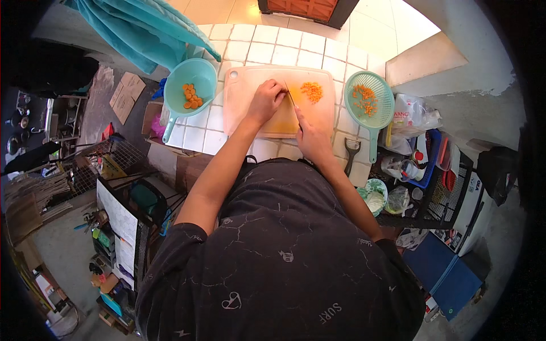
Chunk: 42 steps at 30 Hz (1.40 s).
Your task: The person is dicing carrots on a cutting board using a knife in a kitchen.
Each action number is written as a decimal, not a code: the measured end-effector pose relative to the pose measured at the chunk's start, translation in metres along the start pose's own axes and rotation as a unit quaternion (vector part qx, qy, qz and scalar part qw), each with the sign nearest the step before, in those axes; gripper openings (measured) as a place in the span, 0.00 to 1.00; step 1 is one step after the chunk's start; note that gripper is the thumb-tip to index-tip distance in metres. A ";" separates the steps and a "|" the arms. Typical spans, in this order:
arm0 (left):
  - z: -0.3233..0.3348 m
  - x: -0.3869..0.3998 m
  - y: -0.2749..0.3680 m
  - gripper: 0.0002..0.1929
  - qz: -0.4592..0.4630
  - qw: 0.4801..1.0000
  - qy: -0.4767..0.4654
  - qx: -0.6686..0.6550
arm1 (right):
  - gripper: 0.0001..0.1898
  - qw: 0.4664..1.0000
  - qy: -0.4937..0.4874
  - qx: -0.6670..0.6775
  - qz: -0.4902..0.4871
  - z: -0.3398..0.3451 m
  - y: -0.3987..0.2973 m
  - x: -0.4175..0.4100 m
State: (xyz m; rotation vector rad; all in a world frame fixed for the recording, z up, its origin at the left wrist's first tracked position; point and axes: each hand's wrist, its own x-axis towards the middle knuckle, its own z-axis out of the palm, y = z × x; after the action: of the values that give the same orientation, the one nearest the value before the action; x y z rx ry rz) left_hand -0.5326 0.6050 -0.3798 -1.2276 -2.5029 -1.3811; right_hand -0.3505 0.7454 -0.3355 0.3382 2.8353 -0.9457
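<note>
My right hand (pixel 313 138) grips a kitchen knife (pixel 291 94), its blade angled over the pale plastic cutting board (pixel 243 106). Beside the blade, the bent fingers of my left hand (pixel 268 100) meet the board; whatever lies under the fingertips is hidden. To the right of the knife sits a small heap of diced carrot (pixel 312 92). An orange stain marks the middle of the board. Carrot slices (pixel 192 98) lie in a teal handled basin (pixel 177 72) at the left. On the right, a light green colander (pixel 384 111) contains more carrot dice (pixel 365 100).
A vegetable peeler (pixel 352 150) lies on the white tiled counter (pixel 264 47) near the colander's handle. A teal cloth (pixel 140 30) hangs at the upper left. Beyond the counter's right edge are plastic bags (pixel 409 113), a blue basket (pixel 431 160) and a patterned bowl (pixel 375 194).
</note>
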 end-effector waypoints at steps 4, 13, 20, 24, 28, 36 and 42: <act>-0.002 0.000 0.001 0.05 -0.010 1.000 -0.008 0.010 | 0.39 0.999 0.013 -0.038 -0.010 0.003 0.004 0.010; -0.012 -0.004 0.006 0.04 -0.049 0.998 -0.026 -0.034 | 0.39 1.000 0.020 -0.010 -0.007 -0.004 0.001 0.001; -0.008 -0.005 -0.001 0.05 -0.026 0.999 -0.021 -0.026 | 0.38 0.999 0.017 -0.021 -0.017 -0.002 0.003 0.001; -0.008 -0.005 -0.001 0.04 -0.026 0.999 -0.024 -0.023 | 0.38 0.999 0.024 -0.011 -0.030 0.000 0.002 0.001; -0.009 -0.003 0.000 0.06 -0.014 1.000 -0.026 -0.010 | 0.38 0.999 -0.005 -0.040 0.000 0.006 0.000 0.009; -0.039 -0.020 0.001 0.08 -0.045 0.998 0.005 0.053 | 0.36 0.997 0.066 0.045 -0.001 -0.006 0.013 -0.004; -0.046 -0.022 -0.007 0.08 -0.152 0.987 -0.052 -0.002 | 0.36 0.996 0.054 0.009 -0.069 0.000 0.011 -0.006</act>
State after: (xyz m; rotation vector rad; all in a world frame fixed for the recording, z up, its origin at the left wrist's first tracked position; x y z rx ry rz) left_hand -0.5375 0.5558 -0.3653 -0.9702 -2.8580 -1.4124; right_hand -0.3424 0.7526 -0.3409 0.2021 2.9826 -1.0070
